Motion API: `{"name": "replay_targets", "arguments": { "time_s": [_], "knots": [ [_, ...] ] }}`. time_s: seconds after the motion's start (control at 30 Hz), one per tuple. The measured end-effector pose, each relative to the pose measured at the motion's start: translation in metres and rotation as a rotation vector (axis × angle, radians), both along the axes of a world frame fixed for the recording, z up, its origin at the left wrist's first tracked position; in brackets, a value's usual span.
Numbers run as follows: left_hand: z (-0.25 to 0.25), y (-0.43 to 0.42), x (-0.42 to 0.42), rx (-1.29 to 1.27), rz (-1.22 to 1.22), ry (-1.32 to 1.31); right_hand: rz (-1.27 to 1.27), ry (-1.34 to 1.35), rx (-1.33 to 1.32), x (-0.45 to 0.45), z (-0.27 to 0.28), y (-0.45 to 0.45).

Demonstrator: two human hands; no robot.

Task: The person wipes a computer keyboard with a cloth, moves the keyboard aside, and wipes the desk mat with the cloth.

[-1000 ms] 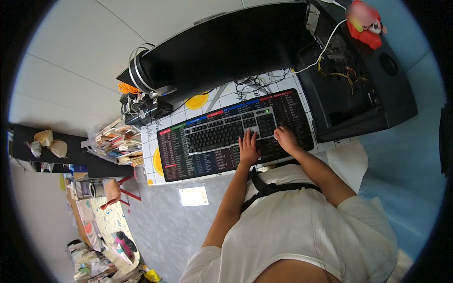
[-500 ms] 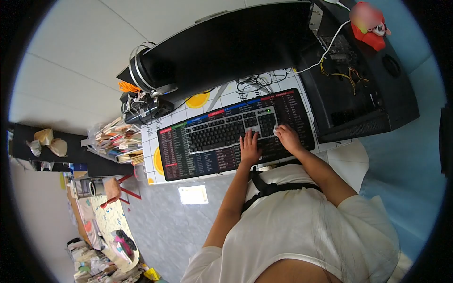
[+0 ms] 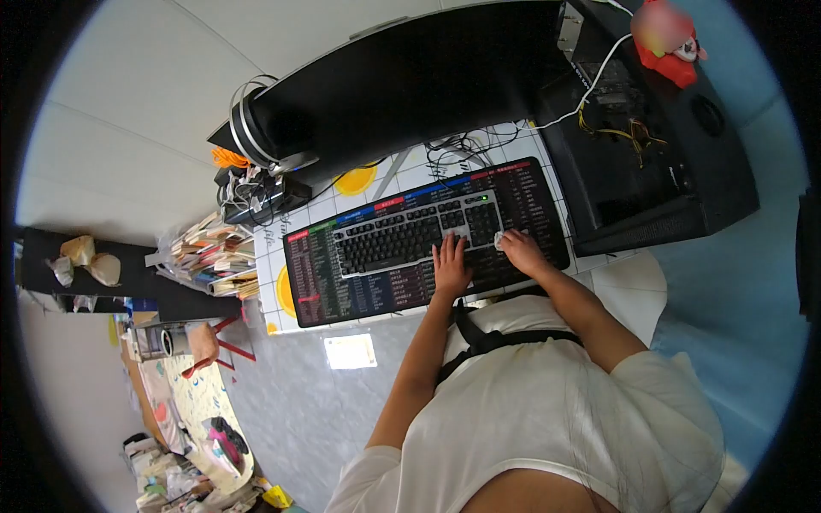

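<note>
A keyboard [image 3: 389, 244] with black keys and a pale frame lies on a long dark desk mat [image 3: 385, 295] printed with small text. My left hand [image 3: 451, 269] rests with fingers stretched and a little spread at the keyboard's front edge, below the arrow keys. At the right end of the keyboard, my right hand [image 3: 523, 254] is closed in a pinch on a small white wad [image 3: 499, 242] that looks like tissue. The wad is by the lower number keys; my fingers partly hide it. A green light glows at the keyboard's upper right.
Behind the keyboard stands a wide dark monitor [image 3: 410, 85], with headphones [image 3: 252, 128] hung on its left end. An open black computer case [image 3: 658, 162] with loose wires borders the mat on the right. Cables [image 3: 462, 152] lie behind the mat. Stacked papers [image 3: 214, 252] stand left.
My right hand has shifted slightly toward me along the keyboard's right end with the white wad. My left hand has stayed nearly in place. The whole view has moved a little.
</note>
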State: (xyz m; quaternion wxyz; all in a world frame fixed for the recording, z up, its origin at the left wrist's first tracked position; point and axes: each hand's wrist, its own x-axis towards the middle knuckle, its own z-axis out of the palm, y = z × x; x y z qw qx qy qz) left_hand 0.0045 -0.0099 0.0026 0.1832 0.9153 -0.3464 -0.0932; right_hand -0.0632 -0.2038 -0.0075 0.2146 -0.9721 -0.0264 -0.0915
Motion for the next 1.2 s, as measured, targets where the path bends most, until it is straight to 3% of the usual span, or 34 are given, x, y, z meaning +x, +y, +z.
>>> {"name": "replay_targets", "arguments": {
  "time_s": [0.5,0.6,0.7,0.73,0.87,0.93,0.97,1.2],
  "knots": [
    [0.001,-0.001,-0.001,0.0,0.02,0.034,0.08,0.042,-0.108,0.0,0.005,0.004],
    [-0.003,-0.001,0.0,-0.026,0.008,0.022,0.215,0.145,-0.247,0.013,0.015,0.026],
    [-0.004,0.002,0.002,-0.024,0.001,-0.006,0.127,0.188,-0.221,0.01,0.022,0.026],
    [-0.004,0.001,0.001,-0.01,0.002,-0.019,0.104,0.012,-0.186,0.004,0.012,0.017],
    [0.0,0.0,0.0,-0.02,0.011,-0.021,0.105,0.069,-0.274,-0.001,0.007,0.003],
    [0.001,-0.001,-0.001,-0.006,0.022,0.014,0.132,0.191,-0.23,0.001,0.005,0.011],
    [0.001,-0.001,-0.001,-0.006,0.013,0.015,0.134,0.09,-0.262,0.004,0.004,0.019],
    [-0.015,0.001,0.001,-0.046,0.003,-0.061,0.268,0.149,-0.374,0.024,0.016,0.057]
  ]
}}
